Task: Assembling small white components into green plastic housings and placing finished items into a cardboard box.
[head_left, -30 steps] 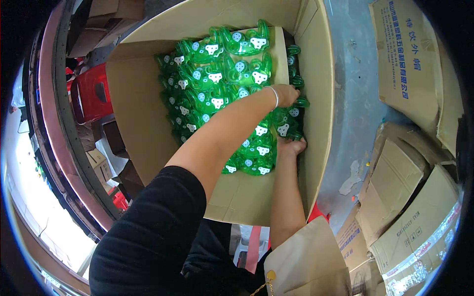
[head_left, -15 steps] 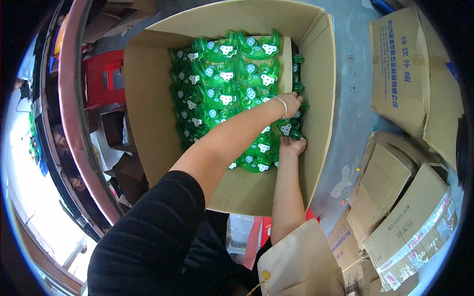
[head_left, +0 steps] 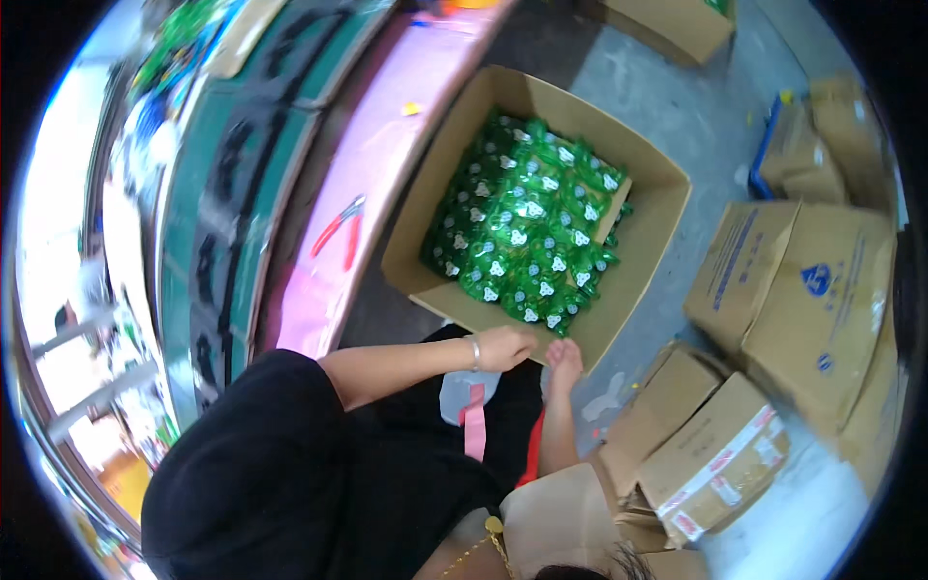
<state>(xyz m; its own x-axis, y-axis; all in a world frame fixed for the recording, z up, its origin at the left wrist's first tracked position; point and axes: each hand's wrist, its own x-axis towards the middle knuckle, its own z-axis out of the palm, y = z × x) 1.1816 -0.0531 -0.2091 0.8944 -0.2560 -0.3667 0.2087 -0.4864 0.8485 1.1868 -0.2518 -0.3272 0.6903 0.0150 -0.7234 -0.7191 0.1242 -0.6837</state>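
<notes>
A large cardboard box [head_left: 660,253] holds rows of green translucent plastic pieces [head_left: 535,210] with white patches, dotted discs on them. My left hand [head_left: 505,348], with a bracelet at the wrist, is at the box's near edge, its fingers curled inward. Just right of it my right hand [head_left: 565,360] is at the same edge, fingers bent together. The two hands are close but apart. Anything small inside either hand is hidden. A strip of cardboard [head_left: 613,211] stands along the right side of the green pieces.
Red-handled pliers [head_left: 340,234] lie on the pink-topped bench [head_left: 372,159] to the left. Closed cartons [head_left: 810,290] and flattened cardboard [head_left: 698,454] stand on the right. Another open box [head_left: 667,27] is at the far end. A pink strip [head_left: 475,422] hangs near my lap.
Both hands have drawn back from the right side of the green pieces to the box's near edge. The view has turned and shifted, so the bench with the pliers shows.
</notes>
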